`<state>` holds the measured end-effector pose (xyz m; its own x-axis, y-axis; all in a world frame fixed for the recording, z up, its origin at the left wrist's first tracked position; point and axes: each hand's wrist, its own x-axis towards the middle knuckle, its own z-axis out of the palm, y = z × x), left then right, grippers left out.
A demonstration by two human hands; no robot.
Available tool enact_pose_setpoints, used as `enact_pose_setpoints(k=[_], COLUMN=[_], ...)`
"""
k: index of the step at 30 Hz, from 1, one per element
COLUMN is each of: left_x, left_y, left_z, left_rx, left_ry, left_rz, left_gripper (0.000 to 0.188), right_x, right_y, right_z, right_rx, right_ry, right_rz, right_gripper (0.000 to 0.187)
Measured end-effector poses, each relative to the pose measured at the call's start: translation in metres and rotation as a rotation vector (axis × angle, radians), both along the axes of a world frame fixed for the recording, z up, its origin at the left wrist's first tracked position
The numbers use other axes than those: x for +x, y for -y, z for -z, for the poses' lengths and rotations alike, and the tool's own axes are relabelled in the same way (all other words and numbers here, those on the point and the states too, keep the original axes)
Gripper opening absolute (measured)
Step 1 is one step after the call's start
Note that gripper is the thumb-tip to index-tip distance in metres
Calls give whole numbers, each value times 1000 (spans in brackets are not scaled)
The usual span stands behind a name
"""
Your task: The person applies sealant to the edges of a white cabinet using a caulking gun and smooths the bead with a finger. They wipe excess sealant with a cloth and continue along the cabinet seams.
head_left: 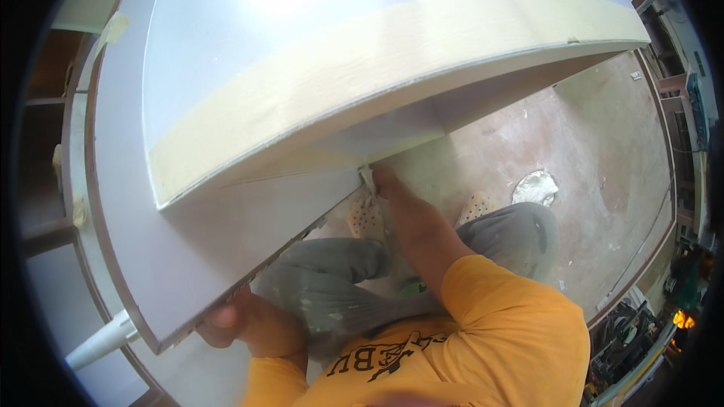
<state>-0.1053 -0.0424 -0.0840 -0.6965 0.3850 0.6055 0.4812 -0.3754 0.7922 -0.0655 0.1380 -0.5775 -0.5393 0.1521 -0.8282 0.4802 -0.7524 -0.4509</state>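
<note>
A large white panel with a dark lower edge stretches in front of me. Above it juts a white shelf-like part with a broad cream band along its curved-looking front edge. My right hand reaches under that part, closed around a small pale strip against the panel's edge; its exact kind is too small to tell. At the panel's near corner, my left hand grips the dark edge. The panel partly hides its fingers.
A white patch of paste-like material lies on the dusty floor by my knee. Tools and cords crowd the lower right. Wooden shelving and a white tube are at left. My dotted clogs are below.
</note>
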Motion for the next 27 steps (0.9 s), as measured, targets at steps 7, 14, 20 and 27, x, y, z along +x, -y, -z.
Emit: enact_pose_setpoints(k=[7,14,20,27], left_x=[3,2,-6,-14], left_y=[-3,-32,-53,-68], left_z=[4,9,-14,-34], left_rx=[-24,-29,-112,-146], left_ry=[-4,-75,213,122], left_rz=[-45,-239,-237,-48], left_gripper=[64,75,75,59], right_x=[6,21,34,43], right_y=[-2,-17,-34,-64], right_z=[-26,-44,-112,-239], right_rx=[-341,-485,-23,-396], right_ry=[93,-98,-335,-536], right_rz=[265,137,-219,-167], right_gripper=[41,34,26,32])
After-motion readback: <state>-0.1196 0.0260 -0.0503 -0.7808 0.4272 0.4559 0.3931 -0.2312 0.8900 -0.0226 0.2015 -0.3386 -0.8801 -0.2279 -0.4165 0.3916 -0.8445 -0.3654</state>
